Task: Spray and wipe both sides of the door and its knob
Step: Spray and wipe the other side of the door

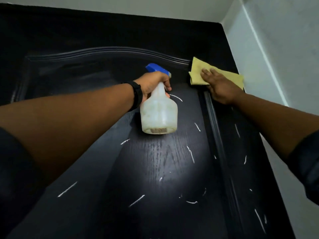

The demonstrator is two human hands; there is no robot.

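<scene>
Near field: a black wood-grain panelled door [155,169], its lower panel crossed by thin white streaks [190,153], possibly spray runs. Mid field: the left hand [153,85] curls round the neck of a translucent white plastic spray bottle with a blue trigger head [158,114]. Far field: the right hand [219,87], fingers flat, presses a yellow cloth [196,71] on the panel's upper-right moulding. Step in hand: wiping this face. The next move probably calls for downward sweeps over the streaks. The knob is not in view.

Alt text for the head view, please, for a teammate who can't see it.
The right hand presses a yellow cloth flat against the upper right of a black door, while the left hand grips a white spray bottle with a blue trigger head. Below them, white streaks mark the door.
</scene>
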